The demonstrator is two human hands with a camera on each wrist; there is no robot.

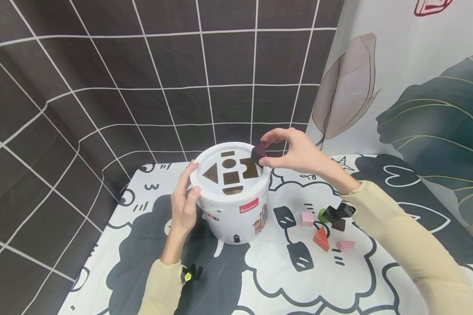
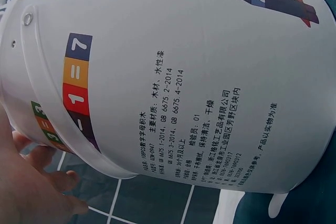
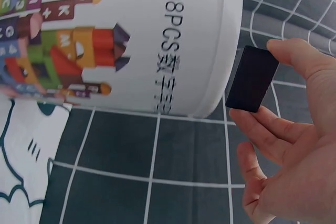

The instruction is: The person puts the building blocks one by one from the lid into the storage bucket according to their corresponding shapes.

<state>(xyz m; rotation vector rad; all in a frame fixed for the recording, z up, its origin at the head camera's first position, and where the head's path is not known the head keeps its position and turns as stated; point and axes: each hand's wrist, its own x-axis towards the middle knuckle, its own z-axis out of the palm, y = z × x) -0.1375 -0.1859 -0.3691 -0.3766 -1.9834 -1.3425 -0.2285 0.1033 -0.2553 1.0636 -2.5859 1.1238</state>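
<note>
A white bucket (image 1: 230, 218) stands upright, its white lid (image 1: 205, 159) pierced with several shaped holes, among them a triangle, a circle and a square. The left hand (image 1: 184, 205) rests against the bucket's left side, thumb and fingers touching the lid's rim. In the left wrist view, part of that hand (image 2: 39, 182) shows beside the bucket's printed wall. A dark purple block (image 1: 259, 153) is pinched between the right hand's (image 1: 293, 148) thumb and fingers, over the lid's right rim. The right wrist view shows the block's flat rectangular face (image 3: 253, 80).
Right of the bucket lie a pink cube (image 1: 306, 218), an orange-red triangular block (image 1: 321, 239), a pink block (image 1: 345, 246), a dark block (image 1: 339, 225) and a partly hidden green piece (image 1: 322, 215). A dark grid-patterned cloth (image 1: 232, 57) hangs behind. The cloth underneath has cartoon prints.
</note>
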